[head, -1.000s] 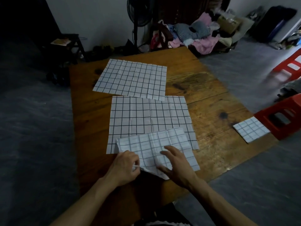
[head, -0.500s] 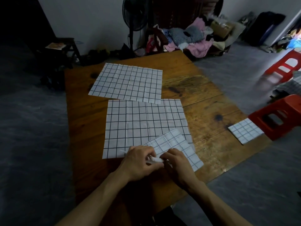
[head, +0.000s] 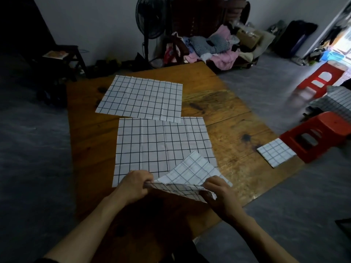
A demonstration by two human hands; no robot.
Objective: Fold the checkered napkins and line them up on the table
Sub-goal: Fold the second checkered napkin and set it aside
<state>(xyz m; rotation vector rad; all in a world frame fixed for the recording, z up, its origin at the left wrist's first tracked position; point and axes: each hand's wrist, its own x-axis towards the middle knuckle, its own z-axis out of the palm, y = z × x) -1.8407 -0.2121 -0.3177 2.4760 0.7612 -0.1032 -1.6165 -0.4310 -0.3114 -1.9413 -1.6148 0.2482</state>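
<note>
While your left hand point(head: 135, 186) pinches the left end of the partly folded checkered napkin point(head: 191, 173), your right hand point(head: 218, 196) pinches its right end, fingers curled round the cloth on both sides, so the near edge is stretched between the two grips and lifted just off the wooden table point(head: 237, 149). From that held edge the cloth rises away from you to a pointed corner, its paler underside showing.

Left of your left grip there is only bare tabletop, and past its edge the grey floor. Directly beyond both grips, and partly under the held cloth, lies a flat unfolded napkin point(head: 152, 145); the raised corner overlaps its near right part, and your left knuckles cover a bit of its near edge. Farther out again a second flat napkin point(head: 140, 99) lies spread, its near right corner overlapping the far edge of the first.

Right of your right grip, well apart, a small folded napkin point(head: 276, 154) sits at the table's right edge, one corner hanging slightly past it. Just beside that stands a red plastic stool point(head: 322, 135), with more checkered cloth point(head: 336, 103) draped near its far side and a second red stool point(head: 321, 80) farther back. A standing fan point(head: 152, 18) and a heap of clothes point(head: 214, 48) stand beyond the table's far end.
</note>
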